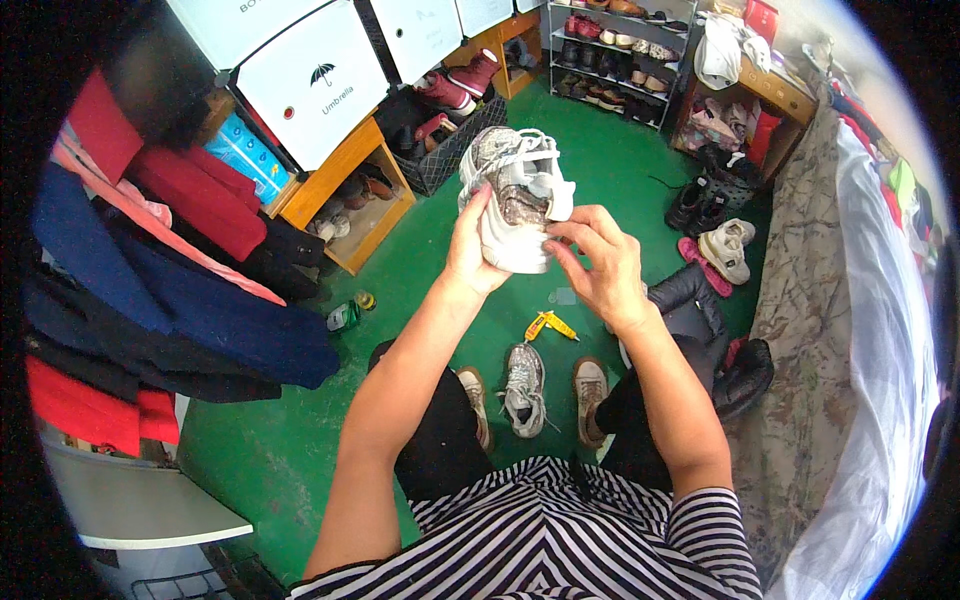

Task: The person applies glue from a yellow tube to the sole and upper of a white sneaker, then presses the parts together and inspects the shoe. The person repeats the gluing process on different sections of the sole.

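A white and grey sneaker with loosened white laces is held up in front of me, clear of the floor. My left hand is wrapped round one side of it from below. On the opposite side, the thumb and fingertips of my right hand pinch at the sneaker's lower edge; whether something small lies between them is hidden. A similar sneaker with laces stands on the green floor between my feet. Just beyond it lie two yellow tube-like pieces, end to end at an angle.
A green bottle lies on the floor at left, near hanging clothes. Ahead are white cabinets, a black crate of shoes and a shoe rack. White shoes and a covered bed are at right.
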`<move>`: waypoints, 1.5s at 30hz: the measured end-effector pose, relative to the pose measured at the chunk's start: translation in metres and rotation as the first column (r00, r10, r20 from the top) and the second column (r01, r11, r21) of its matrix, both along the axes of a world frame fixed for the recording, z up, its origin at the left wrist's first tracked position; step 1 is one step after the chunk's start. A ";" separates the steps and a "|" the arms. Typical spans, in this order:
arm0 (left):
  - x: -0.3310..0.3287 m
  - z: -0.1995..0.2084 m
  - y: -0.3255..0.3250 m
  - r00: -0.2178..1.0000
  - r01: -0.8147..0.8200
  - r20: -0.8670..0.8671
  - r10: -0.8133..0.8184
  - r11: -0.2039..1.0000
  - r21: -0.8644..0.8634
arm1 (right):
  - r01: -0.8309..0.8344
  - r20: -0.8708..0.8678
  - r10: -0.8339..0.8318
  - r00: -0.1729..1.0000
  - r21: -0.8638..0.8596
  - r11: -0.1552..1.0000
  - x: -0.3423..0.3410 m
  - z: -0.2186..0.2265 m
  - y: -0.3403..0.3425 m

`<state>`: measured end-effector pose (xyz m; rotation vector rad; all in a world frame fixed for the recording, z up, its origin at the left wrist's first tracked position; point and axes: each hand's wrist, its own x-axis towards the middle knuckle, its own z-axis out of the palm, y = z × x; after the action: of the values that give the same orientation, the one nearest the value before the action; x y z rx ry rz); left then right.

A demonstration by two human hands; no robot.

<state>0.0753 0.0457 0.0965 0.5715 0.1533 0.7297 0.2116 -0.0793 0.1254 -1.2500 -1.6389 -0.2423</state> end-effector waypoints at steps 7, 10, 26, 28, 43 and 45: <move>0.005 0.001 -0.003 0.999 -0.047 -0.020 0.048 0.998 0.040 | -0.203 -0.284 0.166 0.944 -0.106 0.973 0.008 -0.008 0.005; 0.004 -0.001 -0.001 0.999 -0.035 -0.021 0.036 0.998 0.043 | -0.228 -0.293 0.187 0.938 -0.111 0.967 0.011 -0.007 0.005; 0.022 0.004 -0.009 0.986 -0.139 0.092 0.138 0.990 0.011 | -0.051 -0.558 0.065 0.827 0.039 0.998 -0.001 -0.012 0.016; 0.025 0.005 -0.009 0.989 -0.099 0.109 0.100 0.995 -0.017 | -0.067 -0.640 0.040 0.767 -0.018 0.998 0.000 -0.013 0.018; 0.010 0.006 -0.001 0.979 0.132 0.176 -0.107 0.982 -0.135 | -0.056 -0.332 0.072 0.941 0.059 0.997 0.008 0.006 0.004; 0.013 0.005 -0.002 0.986 0.112 0.142 -0.092 0.984 -0.141 | -0.071 -0.249 0.107 0.963 0.148 0.986 0.006 -0.002 0.014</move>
<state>0.0887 0.0432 0.1020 0.3833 0.0510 0.6486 0.2177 -0.0653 0.1230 -1.0527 -1.4263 -0.1295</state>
